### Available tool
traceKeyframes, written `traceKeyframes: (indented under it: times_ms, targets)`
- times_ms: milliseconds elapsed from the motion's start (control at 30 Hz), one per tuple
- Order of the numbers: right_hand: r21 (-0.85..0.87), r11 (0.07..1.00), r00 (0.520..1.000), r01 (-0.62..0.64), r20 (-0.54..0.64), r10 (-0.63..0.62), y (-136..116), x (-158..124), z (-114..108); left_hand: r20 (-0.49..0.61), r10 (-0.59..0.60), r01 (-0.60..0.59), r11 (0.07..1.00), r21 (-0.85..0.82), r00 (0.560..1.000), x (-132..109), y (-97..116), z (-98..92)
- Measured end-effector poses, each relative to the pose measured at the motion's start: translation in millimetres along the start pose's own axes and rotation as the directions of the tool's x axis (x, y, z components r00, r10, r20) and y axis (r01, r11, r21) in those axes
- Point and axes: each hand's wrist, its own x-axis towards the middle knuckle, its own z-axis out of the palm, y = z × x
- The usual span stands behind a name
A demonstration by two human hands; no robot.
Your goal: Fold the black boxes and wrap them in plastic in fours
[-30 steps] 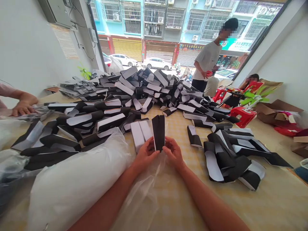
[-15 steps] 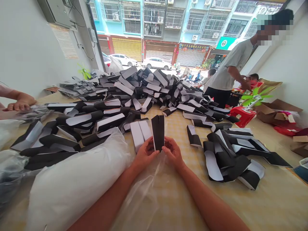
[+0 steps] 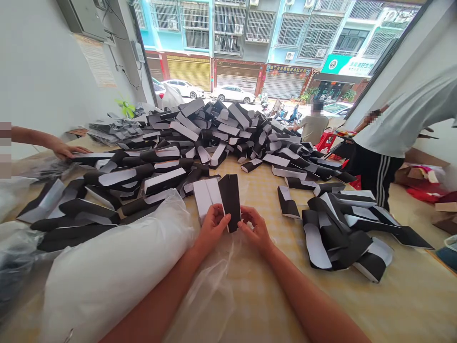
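Upright between my hands stands a black box with white edges (image 3: 233,197). My left hand (image 3: 215,224) grips its lower left side, thumb on the front face. At its lower right edge, my right hand (image 3: 255,226) has its fingertips pinched on the box. Just behind my left hand, white boxes (image 3: 206,193) lie side by side on the checked tablecloth (image 3: 264,190). A clear plastic sheet (image 3: 214,281) spreads on the table under my forearms.
A large heap of black and white boxes (image 3: 217,128) covers the back. More boxes (image 3: 335,238) lie at the right. A stuffed white bag (image 3: 121,262) fills the left front. Another person's hand (image 3: 66,150) touches a box at the far left. A person (image 3: 403,119) stands at the right.
The box between my hands has shifted slightly left and down. At the left, the other person's hand has moved onto a box. The standing person has moved right and nearer.
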Motion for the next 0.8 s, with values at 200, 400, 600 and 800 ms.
traceKeyframes:
  times_ms: [200,400,600,800]
  targets:
    - [0.015,1.0,1.0,-0.013,-0.005,0.013,0.4,0.4,0.1,0.021,0.011,-0.011,1.0,-0.014,1.0,-1.1,0.5,-1.5]
    - [0.131,0.985,0.993,-0.113,-0.03,0.118,-2.9,1.2,-0.2,0.134,0.068,-0.067,0.998,-0.017,0.989,-1.7,-0.5,-3.5]
    - [0.1,0.989,0.993,-0.111,-0.025,0.114,-7.5,2.7,1.1,0.157,0.086,-0.086,0.996,-0.005,0.984,-0.8,-4.6,-4.3]
    - [0.083,0.99,0.992,-0.118,-0.024,0.12,-8.5,4.0,0.4,0.155,0.083,-0.085,0.996,0.009,0.985,-0.4,-8.3,-4.7]
